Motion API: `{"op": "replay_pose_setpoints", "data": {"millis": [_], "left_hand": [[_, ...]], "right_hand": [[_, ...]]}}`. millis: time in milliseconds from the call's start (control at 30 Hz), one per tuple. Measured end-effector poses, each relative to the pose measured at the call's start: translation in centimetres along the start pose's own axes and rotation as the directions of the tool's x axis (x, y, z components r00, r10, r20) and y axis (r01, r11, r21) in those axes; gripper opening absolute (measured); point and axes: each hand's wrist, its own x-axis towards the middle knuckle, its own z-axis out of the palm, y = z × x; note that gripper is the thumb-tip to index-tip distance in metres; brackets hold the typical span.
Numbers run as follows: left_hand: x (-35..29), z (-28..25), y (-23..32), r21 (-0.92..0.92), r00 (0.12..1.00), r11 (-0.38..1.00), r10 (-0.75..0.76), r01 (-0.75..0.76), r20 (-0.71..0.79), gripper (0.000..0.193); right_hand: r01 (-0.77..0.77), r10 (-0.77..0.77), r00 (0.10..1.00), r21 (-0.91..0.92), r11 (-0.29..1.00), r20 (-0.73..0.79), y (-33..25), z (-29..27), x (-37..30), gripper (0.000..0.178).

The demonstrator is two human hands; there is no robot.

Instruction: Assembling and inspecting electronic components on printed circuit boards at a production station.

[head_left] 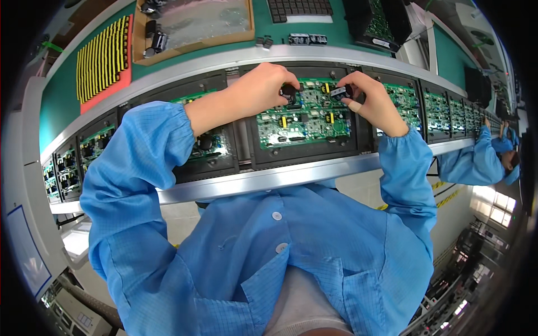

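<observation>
A green circuit board [322,130] sits in a black carrier frame [255,147] directly in front of me. Over its far left part, my left hand [262,88] is closed around a black cylindrical capacitor [288,93], partly covered by the fingers. My right hand [374,102] pinches another black capacitor [339,93] with pale markings, tilted on its side above the board's far right part. Whether either capacitor touches the board, I cannot tell. Small yellow parts and dark components stand on the board.
More framed boards [437,109] line the metal-edged rail [280,178] on both sides. Beyond it are a cardboard box [196,45] with capacitors, yellow-black strips [102,59] on a red sheet, loose capacitors [307,39] and a black bin [376,25]. A co-worker's blue sleeve [473,159] shows at right.
</observation>
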Motion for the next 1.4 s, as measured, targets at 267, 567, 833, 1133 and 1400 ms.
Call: {"op": "replay_pose_setpoints", "data": {"millis": [267,567,833,1133,1400], "left_hand": [[0.5,2.3,0.2,0.067,1.000,0.998,-0.020,0.021,-0.014,0.038],[-0.1,3.2,1.2,0.132,0.987,0.984,-0.099,0.116,-0.129,0.033],[-0.1,3.4,1.7,0.280,0.999,0.960,0.021,-0.008,-0.044,0.027],[1.3,2.3,0.9,0.229,0.995,0.972,0.033,-0.054,0.096,0.036],[0.7,2.0,1.1,0.224,0.998,0.973,0.046,-0.056,0.052,0.034]], "right_hand": [[0.016,-0.016,1.000,0.000,1.000,0.011,1.7,1.1,-0.8,0.037],[0.072,-0.073,0.997,-0.090,0.993,-0.007,2.1,2.1,-0.8,0.038],[0.043,-0.068,0.991,-0.211,0.977,-0.114,0.8,2.9,-1.5,0.038],[-0.036,0.021,0.996,-0.172,0.984,-0.091,1.3,2.9,-1.4,0.039],[0.140,-0.198,0.969,-0.325,0.935,-0.150,-1.1,-0.3,1.8,0.035]]}}
